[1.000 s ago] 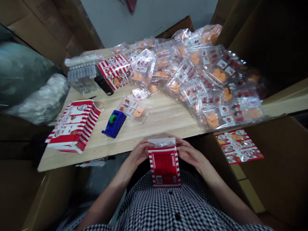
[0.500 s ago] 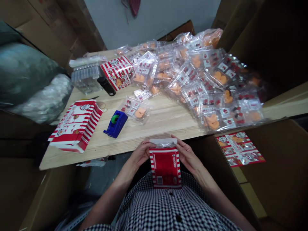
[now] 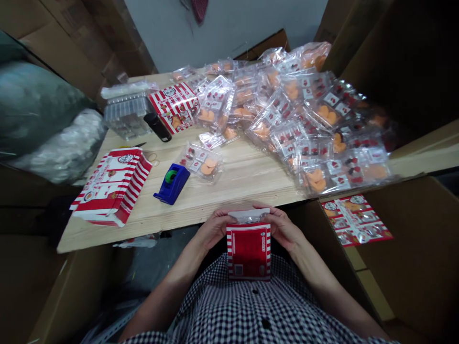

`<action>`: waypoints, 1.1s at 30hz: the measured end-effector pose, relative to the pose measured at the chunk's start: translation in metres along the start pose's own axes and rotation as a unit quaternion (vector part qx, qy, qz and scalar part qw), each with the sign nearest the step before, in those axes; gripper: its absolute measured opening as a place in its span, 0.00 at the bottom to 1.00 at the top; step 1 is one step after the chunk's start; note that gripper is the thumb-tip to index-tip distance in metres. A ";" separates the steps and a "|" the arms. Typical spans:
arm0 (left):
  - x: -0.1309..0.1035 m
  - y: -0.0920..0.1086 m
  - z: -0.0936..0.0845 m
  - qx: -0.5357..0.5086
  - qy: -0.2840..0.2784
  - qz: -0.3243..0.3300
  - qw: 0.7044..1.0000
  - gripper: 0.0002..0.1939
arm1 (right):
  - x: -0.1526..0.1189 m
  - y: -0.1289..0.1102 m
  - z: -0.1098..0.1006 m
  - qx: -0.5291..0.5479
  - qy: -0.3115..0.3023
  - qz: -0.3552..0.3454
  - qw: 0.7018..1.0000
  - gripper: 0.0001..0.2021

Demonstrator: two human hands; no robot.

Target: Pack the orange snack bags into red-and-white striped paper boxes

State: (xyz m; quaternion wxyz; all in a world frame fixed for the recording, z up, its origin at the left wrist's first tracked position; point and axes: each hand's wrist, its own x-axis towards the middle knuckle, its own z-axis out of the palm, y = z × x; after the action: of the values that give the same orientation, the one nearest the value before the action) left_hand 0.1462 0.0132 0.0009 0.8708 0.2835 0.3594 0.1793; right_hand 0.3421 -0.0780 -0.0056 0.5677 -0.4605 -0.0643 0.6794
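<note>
A red box with striped red-and-white edges (image 3: pixel 248 251) rests upright against my checked shirt, its top end open with a white flap standing up. My left hand (image 3: pixel 217 229) grips its upper left corner, thumb on the near side. At the upper right corner my right hand (image 3: pixel 285 228) holds it the same way. Clear plastic shows just below the flap, between the two thumbs. On the table ahead lie a blue tape dispenser (image 3: pixel 172 185) with green tape and a single clear blister pack (image 3: pixel 201 162) holding orange and dark red pieces.
A heap of bagged blister packs (image 3: pixel 287 119) covers the table's right half. Flat striped cartons (image 3: pixel 113 184) are stacked at left. Behind them stand clear plastic trays (image 3: pixel 127 112), a black cylinder (image 3: pixel 158 127) and another striped box (image 3: pixel 174 107). An open cardboard box (image 3: pixel 412 258) stands at right.
Both hands have shifted slightly right and moved inward around the box's top. The white flap is tilted differently, and the thumbs now press closer to its ends.
</note>
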 end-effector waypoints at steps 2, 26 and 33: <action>0.001 0.000 -0.001 0.015 0.000 -0.004 1.000 0.15 | 0.005 0.000 -0.001 0.000 0.008 -0.004 1.000 0.16; -0.003 0.002 -0.002 0.070 -0.001 0.025 0.997 0.17 | 0.003 0.006 0.005 -0.035 0.003 -0.060 0.998 0.06; 0.008 -0.005 -0.027 0.018 -0.003 0.056 0.998 0.14 | -0.005 0.011 -0.002 -0.145 -0.077 -0.100 0.981 0.12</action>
State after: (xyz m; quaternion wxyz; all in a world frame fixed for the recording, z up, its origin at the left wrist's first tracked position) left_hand 0.1327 0.0235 -0.0225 0.8554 0.3190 0.3437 0.2202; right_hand 0.3355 -0.0868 -0.0112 0.5531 -0.4752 -0.2514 0.6364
